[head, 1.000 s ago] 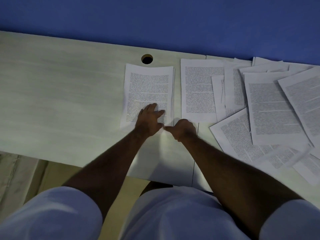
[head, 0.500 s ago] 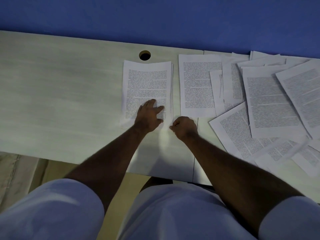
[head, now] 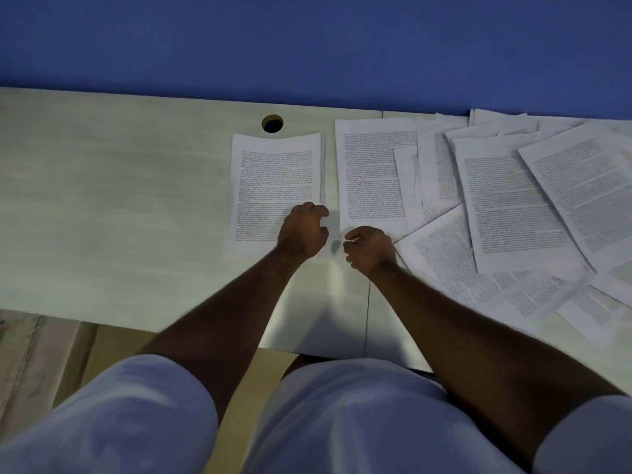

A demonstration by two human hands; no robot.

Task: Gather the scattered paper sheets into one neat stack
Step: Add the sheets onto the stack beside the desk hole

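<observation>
Two hands sat at the near edge of the stack (head: 277, 186), the landmark for everything else on the desk (head: 119, 217). Half a second before, the left hand (head: 302, 232) had lain flat on the stack's lower right part with its fingers spread. Now those fingers had curled up off the page toward the stack's right edge, holding nothing that could be made out. The right hand (head: 369, 249) had moved from the stack's near right corner to a spot just right of it, at the bottom edge of the neighbouring sheet (head: 374, 176). It was loosely clenched, and whether it pinched that sheet's edge could not be told.

The stack itself lay just below the cable hole (head: 272, 123), its right edges slightly stepped and not quite flush. To its right, beyond the neighbouring sheet, the scattered sheets (head: 513, 206) overlapped at odd angles, stretching well away from the stack.

By my reading, the last page was down and squared, and the reach for the next one was beginning. Most of the gathering remained undone.
</observation>
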